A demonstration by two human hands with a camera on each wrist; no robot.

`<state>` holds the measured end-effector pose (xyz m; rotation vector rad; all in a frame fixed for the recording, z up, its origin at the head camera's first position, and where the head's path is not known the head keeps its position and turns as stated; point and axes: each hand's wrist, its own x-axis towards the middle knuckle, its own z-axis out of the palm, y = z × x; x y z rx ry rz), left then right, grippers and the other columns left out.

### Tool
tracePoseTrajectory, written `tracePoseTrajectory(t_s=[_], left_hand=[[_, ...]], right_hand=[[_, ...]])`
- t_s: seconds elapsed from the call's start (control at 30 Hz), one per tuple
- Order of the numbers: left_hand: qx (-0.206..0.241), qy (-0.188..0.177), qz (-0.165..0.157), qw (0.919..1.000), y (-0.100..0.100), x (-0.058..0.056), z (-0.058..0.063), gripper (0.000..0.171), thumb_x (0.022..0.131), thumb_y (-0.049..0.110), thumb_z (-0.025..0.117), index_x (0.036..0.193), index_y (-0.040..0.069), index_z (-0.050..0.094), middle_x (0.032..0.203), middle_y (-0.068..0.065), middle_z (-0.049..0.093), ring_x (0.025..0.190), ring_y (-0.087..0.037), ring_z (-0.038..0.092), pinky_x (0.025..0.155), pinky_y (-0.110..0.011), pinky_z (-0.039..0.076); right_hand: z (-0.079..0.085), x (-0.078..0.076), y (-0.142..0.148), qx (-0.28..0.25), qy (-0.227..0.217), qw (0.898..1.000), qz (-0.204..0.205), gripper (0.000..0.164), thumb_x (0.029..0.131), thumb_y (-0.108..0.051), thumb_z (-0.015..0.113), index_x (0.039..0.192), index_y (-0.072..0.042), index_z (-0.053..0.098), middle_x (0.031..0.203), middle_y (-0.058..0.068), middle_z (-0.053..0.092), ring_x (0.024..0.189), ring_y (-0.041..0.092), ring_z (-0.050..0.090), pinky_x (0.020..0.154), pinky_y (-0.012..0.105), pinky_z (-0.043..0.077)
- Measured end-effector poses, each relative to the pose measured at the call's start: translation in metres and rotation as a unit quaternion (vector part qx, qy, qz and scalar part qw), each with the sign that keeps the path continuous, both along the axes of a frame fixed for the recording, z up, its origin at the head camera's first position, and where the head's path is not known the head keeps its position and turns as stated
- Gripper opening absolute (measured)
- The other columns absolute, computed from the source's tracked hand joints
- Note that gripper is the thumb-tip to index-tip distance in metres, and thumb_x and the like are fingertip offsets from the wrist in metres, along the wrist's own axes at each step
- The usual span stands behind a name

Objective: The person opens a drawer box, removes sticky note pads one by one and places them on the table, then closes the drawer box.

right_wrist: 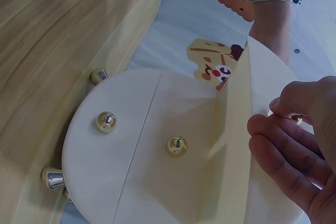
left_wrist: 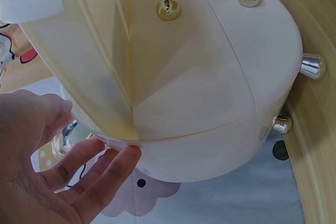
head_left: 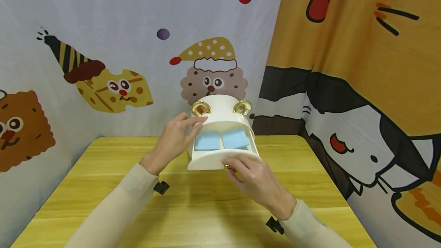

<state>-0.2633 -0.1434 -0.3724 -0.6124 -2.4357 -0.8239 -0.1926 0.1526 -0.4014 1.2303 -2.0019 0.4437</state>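
Observation:
A rounded white drawer box (head_left: 224,104) with two gold ears (head_left: 242,107) stands on the table. Its top drawer (head_left: 203,162) is pulled out toward me. Two light blue stacks of paper (head_left: 206,141) lie side by side inside. My right hand (head_left: 260,181) pinches the small gold knob (head_left: 227,166) on that drawer's front. With fingers extended, my left hand (head_left: 173,139) touches the box's upper left edge near one ear. The left wrist view shows its fingertips (left_wrist: 128,156) against the white rim. Lower drawer fronts with gold knobs (right_wrist: 177,146) stay closed in the right wrist view.
Shiny metallic feet (left_wrist: 313,66) hold the box up on the yellow wood-grain table (head_left: 193,209). Behind the table hangs a white curtain (head_left: 131,10) with cartoon prints, and an orange patterned curtain (head_left: 358,49) hangs at the right.

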Motion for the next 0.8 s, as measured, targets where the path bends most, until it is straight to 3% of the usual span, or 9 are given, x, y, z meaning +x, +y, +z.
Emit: tracePoseTrajectory(t_s=[0.8], left_hand=[[-0.002,-0.007,0.005,1.0000,0.000,0.001,0.000,0.032,0.117,0.023,0.074,0.148,0.021,0.083,0.101,-0.010,0.070,0.076,-0.018,0.050,0.069,-0.031,0.046]], right_hand=[[-0.003,0.010,0.002,-0.002,0.017,1.000,0.012,0.048,0.079,-0.001,0.103,0.122,-0.011,0.084,0.104,0.000,0.083,0.092,0.015,0.084,0.078,0.026,0.071]])
